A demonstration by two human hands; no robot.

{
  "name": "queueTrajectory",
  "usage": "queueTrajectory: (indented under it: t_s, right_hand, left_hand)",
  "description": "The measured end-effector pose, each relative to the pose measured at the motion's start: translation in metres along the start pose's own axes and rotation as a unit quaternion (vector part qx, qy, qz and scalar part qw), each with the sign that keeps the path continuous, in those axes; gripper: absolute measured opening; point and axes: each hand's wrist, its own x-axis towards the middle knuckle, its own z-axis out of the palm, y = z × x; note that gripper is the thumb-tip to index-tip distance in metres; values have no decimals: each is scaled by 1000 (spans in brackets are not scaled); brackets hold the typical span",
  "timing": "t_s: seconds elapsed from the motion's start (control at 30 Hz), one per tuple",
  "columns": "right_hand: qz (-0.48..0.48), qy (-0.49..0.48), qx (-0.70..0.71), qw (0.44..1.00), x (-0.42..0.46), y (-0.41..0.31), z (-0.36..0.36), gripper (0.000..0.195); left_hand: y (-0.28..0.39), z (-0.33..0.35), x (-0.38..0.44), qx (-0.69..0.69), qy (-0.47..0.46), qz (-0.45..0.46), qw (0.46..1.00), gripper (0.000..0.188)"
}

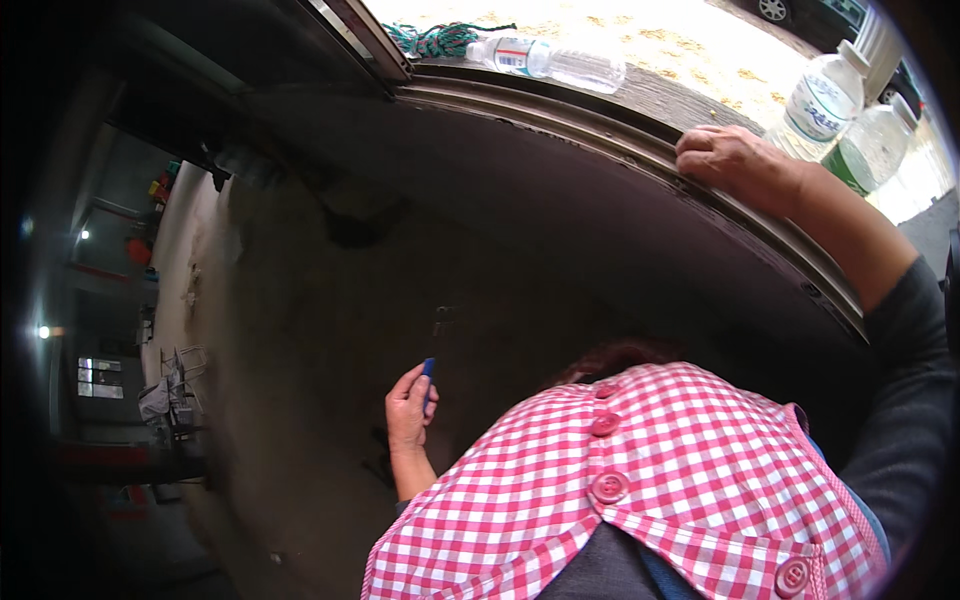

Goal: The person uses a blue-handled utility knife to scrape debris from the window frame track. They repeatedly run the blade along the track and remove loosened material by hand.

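My left hand [409, 412] is low at my side, thumb and fingers pinched on a small, flat blue object [428, 369]; its kind is unclear. My right hand [735, 161] reaches up to the metal window track [517, 105] and touches it with curled fingers. Whether anything sits under those fingers is hidden. Just beyond that hand, two clear plastic bottles stand on the outer ledge: one with a white and blue label [821, 109], the other with a green one [870, 150]. Farther left along the ledge lies another clear plastic bottle [585, 69], beside a bundle of green rope [442, 39].
Under the track a dark wall [540, 180] drops to the shadowed floor [315, 465]. The window's side frame [379, 37] rises at the upper left. Far left, a metal-framed item with grey cloth [169, 390] stands indoors. A dark vehicle [806, 22] is outside.
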Motion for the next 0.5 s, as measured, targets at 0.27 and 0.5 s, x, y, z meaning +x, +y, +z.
queueTrajectory:
  t_s: [0.27,0.5]
  right_hand:
    - [142,-46,-103,984,-10,20,5,6]
    - [33,226,124,966,150,-70,91,32]
  left_hand:
    - [-3,-41,-22,25,84,46,995,32]
    - [-40,-55,-46,35,125,35,991,33]
